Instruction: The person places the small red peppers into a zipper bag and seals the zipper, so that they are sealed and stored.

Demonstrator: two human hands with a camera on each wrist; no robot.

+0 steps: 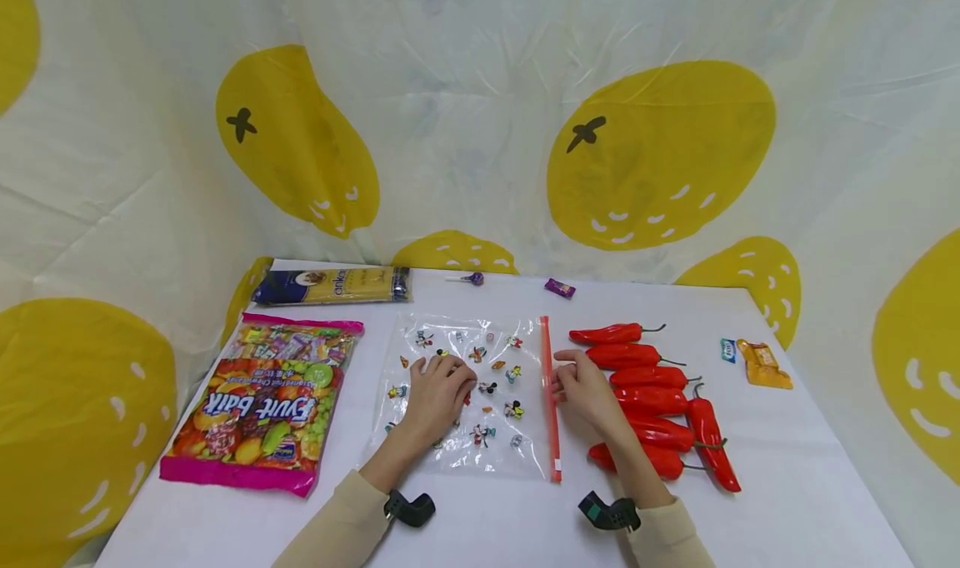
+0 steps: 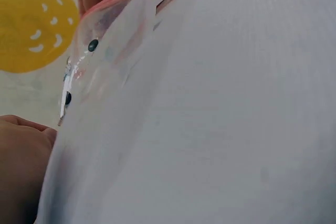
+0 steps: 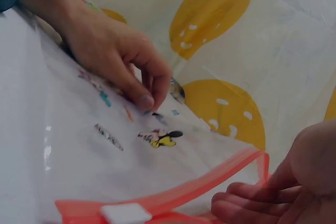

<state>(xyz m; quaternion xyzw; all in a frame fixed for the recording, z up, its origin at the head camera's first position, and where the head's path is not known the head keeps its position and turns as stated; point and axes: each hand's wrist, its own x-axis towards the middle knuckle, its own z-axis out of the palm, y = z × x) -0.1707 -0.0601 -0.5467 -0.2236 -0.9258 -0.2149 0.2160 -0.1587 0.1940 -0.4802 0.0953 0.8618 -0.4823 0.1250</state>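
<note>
zip bag (image 1: 498, 397), clear, printed, with orange strip (image 1: 552, 435): one, on the tabletop (image 1: 780, 468), just left of the red peppers (image 1: 652, 400).
left hand (image 1: 435, 393): left of the peppers; thumb and fingers seemingly pinching the bag's film.
right hand (image 1: 588, 391): just left of the peppers; fingers curled at the strip, seemingly holding its edge.
hazards, as judged: thin film may slip or crease if pulled unevenly; peppers may roll if the right forearm (image 1: 636, 468) brushes them.
</note>
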